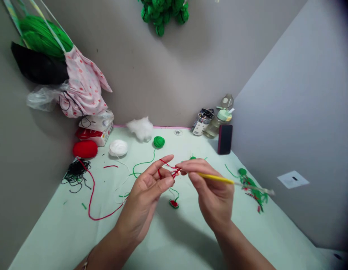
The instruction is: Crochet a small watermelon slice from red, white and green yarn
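Crochet hook (216,178) is in the grasp of the right hand (214,197), raised over the pale surface (64,232). Governing relation, in this inspector's judgement: the hook's working end against the red yarn (176,173) at the left hand (147,191). That end lies at the small red loops between the two hands, just beside the left fingertips; whether the yarn is caught on the tip is too small to confirm.

Long axis of the hook: crosswise, with the working end pointing to the left hand and slightly up in the view. The yellow handle slants down to the right, and a pale grey length projects past the right hand. The right hand is the nearer to the handle; the working end sits between both sets of fingers.

Condition of the fingers: right thumb and forefinger pinch the hook close to its working end. Left thumb and a finger opposite appear to pinch the red loops, while the left forefinger is extended, with a red strand passing over it.

Yarn supply: a red strand lies in a wide curve on the surface, from the red ball (85,149) at far left toward the left hand. A small red and green piece (174,204) rests on the surface, seen between the hands.
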Tool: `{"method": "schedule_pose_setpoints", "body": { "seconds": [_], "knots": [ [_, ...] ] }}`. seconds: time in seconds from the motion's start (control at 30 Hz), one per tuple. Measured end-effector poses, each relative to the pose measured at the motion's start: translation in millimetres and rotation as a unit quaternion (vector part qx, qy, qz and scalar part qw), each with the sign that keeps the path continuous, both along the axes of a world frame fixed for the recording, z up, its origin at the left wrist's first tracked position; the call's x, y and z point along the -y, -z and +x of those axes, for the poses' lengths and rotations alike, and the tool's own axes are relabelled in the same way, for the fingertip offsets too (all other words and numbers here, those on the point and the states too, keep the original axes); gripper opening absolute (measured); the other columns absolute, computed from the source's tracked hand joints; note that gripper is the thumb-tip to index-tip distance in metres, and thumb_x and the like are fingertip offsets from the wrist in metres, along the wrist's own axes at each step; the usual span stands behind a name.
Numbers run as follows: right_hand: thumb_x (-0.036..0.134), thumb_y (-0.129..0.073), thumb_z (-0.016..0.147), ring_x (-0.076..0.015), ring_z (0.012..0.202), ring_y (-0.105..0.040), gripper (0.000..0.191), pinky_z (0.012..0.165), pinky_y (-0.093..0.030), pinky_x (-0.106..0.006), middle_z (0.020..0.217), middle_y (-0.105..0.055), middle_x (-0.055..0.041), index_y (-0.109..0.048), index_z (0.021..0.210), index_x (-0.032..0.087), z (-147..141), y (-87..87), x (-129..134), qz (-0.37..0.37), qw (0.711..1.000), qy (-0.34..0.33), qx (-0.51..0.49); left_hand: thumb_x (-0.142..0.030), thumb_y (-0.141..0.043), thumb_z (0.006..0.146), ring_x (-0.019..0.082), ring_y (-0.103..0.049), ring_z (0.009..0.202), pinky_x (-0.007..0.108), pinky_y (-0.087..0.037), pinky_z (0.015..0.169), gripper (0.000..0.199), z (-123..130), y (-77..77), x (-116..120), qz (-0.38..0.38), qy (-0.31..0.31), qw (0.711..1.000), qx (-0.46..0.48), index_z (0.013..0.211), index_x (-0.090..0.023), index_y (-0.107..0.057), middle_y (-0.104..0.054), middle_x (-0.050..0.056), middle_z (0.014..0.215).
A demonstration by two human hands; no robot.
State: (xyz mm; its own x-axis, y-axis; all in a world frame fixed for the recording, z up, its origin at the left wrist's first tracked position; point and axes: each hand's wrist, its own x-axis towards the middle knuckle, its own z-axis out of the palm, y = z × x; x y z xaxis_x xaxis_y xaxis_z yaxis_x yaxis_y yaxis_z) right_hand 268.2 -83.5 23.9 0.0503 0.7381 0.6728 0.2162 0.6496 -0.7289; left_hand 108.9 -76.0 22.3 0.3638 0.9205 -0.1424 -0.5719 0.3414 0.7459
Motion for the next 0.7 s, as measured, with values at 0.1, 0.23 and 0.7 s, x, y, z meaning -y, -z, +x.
{"method": "schedule_pose_setpoints", "body": {
  "seconds": [0.1, 0.23, 0.7],
  "knots": [
    [0.029, -0.065, 0.107, -0.0147, 0.082, -0.075, 0.018, 0.076, -0.064, -0.028, 0.095, -0.082, -0.0013, -0.083, 0.104, 0.029, 5.1, -3.6, -4.1, -0.099, 0.985, -0.077, -0.115, -0.027, -0.085, 0.087, 0.016, -0.056, 0.094, 0.032, -0.04, 0.097, 0.04, -3.3, -2.9, -1.2, -0.008, 0.005, 1.0, -0.002, 0.127, -0.028, -0.08, -0.065, -0.001, 0.09],
    [0.035, -0.062, 0.109, -0.0124, 0.075, -0.075, 0.022, 0.073, -0.064, -0.026, 0.091, -0.08, -0.0004, -0.081, 0.102, 0.026, 8.5, -5.0, -3.0, -0.135, 0.975, -0.116, -0.133, -0.028, -0.084, 0.087, 0.017, -0.056, 0.094, 0.031, -0.041, 0.097, 0.036, -6.0, -4.3, -0.9, -0.007, 0.0, 1.0, -0.013, 0.123, -0.028, -0.082, -0.064, -0.001, 0.089],
    [0.009, -0.06, 0.102, -0.0223, 0.095, -0.075, 0.03, 0.08, -0.064, -0.035, 0.106, -0.078, -0.0086, -0.077, 0.122, 0.024, -0.2, 5.0, 5.1, 0.146, 0.969, 0.081, 0.181, -0.028, -0.093, 0.077, 0.013, -0.062, 0.089, 0.026, -0.052, 0.092, 0.041, -2.0, -1.3, -2.2, -0.079, 0.006, 0.995, 0.061, 0.117, -0.02, -0.085, -0.071, 0.002, 0.094]
  ]
}}
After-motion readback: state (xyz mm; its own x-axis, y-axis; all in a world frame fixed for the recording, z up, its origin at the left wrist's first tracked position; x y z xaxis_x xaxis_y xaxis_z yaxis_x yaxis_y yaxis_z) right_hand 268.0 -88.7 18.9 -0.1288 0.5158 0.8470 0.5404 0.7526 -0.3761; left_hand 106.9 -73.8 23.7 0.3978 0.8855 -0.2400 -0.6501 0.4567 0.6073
